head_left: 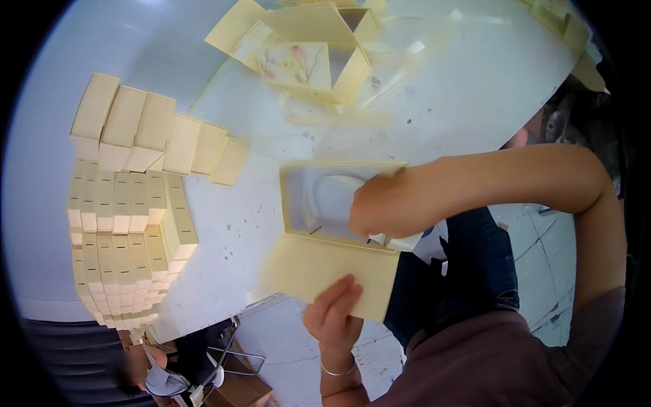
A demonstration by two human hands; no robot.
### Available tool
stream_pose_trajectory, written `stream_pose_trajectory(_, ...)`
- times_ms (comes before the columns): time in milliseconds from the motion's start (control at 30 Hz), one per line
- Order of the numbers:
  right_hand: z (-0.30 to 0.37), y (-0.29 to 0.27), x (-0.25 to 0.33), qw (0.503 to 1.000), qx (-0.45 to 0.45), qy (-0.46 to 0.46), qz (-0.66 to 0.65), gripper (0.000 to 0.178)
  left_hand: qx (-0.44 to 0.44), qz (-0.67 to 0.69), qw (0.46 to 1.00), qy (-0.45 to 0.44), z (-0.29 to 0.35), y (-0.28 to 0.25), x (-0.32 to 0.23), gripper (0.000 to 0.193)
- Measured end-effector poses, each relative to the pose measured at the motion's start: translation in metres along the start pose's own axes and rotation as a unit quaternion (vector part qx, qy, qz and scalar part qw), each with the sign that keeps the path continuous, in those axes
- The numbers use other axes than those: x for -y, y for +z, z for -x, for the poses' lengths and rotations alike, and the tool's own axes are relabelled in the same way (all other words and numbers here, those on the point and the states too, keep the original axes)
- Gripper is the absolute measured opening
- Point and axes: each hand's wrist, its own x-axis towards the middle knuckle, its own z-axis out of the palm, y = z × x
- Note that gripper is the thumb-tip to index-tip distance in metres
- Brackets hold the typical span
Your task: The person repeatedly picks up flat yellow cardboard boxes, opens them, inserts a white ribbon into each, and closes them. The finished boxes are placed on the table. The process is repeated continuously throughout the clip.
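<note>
An open cream box (286,203) lies on the table, its flat lid (325,264) folded out toward me and overhanging the table's front edge. My left hand (332,312) holds that lid at its near edge, fingers bent over the top. Closed, my right hand (390,210) reaches into the box's right half; the hand hides most of what it grips. A white curved band (331,183) loops inside the box beside the knuckles. Below this hand, a white piece (407,242) pokes out over the near wall.
Stacks of closed cream boxes (122,203) stand at the left. More open boxes (312,27), one with a flower print, lie at the far side among clear plastic strips (400,68). Another person (163,380) sits at the lower left near a folding chair (230,359).
</note>
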Motion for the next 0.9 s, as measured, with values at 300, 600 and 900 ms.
stream_pose_trajectory(300,-0.029,0.015,0.015,0.982,-0.166,-0.071,0.050,0.020,-0.026,0.024,0.999,-0.002,0.033,0.007,0.003,0.018)
stream_pose_trajectory(600,-0.029,0.015,0.019,0.975,-0.203,-0.091,0.009,0.023,-0.007,0.024,0.999,0.019,0.013,0.002,0.005,0.022)
stream_pose_trajectory(900,-0.055,-0.005,0.014,0.979,0.144,-0.063,0.132,0.020,-0.012,0.048,0.999,-0.003,-0.004,0.003,0.003,0.016)
